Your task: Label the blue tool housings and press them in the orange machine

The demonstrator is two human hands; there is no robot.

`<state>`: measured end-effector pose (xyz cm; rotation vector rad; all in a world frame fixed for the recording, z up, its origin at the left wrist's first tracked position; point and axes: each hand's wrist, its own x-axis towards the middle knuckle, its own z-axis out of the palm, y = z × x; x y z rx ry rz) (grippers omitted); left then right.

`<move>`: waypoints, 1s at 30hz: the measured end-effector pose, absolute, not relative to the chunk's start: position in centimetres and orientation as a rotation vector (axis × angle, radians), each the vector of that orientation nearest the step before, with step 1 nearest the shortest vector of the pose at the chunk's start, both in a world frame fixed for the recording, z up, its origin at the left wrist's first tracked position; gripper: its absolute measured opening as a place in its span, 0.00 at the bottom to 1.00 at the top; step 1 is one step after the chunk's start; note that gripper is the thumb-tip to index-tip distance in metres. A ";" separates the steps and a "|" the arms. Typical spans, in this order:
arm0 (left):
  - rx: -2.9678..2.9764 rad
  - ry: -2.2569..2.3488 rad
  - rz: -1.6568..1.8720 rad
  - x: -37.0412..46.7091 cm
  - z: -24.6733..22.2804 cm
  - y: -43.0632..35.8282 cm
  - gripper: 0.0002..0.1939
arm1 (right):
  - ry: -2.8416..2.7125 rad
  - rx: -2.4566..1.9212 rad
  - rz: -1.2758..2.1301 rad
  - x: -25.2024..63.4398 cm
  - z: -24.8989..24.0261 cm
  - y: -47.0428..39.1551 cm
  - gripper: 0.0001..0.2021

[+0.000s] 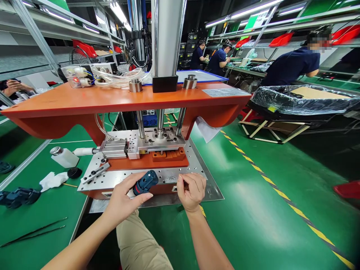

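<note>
My left hand (125,198) is wrapped round a dark blue battery-like part (145,182), its thumb below and fingers behind, in front of the press base. To the right, my right hand (192,190) has its fingers curled and pressed together at the front edge of the metal base plate (135,176); whatever it may hold is hidden. Beyond both hands, an orange block (168,154) sits under the steel tooling (161,139) of the orange press (126,98).
On the green bench at left are a white bottle (64,156), a black cap (74,173), white tissue (53,180), tweezers (33,231) and more dark blue parts (21,197). A metal lever (96,172) lies on the plate. People in dark blue sit far right.
</note>
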<state>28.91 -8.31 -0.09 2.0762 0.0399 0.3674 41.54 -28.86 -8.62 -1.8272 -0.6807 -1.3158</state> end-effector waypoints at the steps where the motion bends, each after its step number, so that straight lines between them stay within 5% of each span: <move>1: 2.085 0.034 0.375 28.9 -0.2 -8.3 0.23 | -0.678 -1.826 -1.317 41.6 -8.7 -28.9 0.08; 30: 2.158 -0.027 0.466 29.0 -0.6 -8.2 0.22 | -0.701 -1.820 -1.324 41.5 -8.5 -28.9 0.08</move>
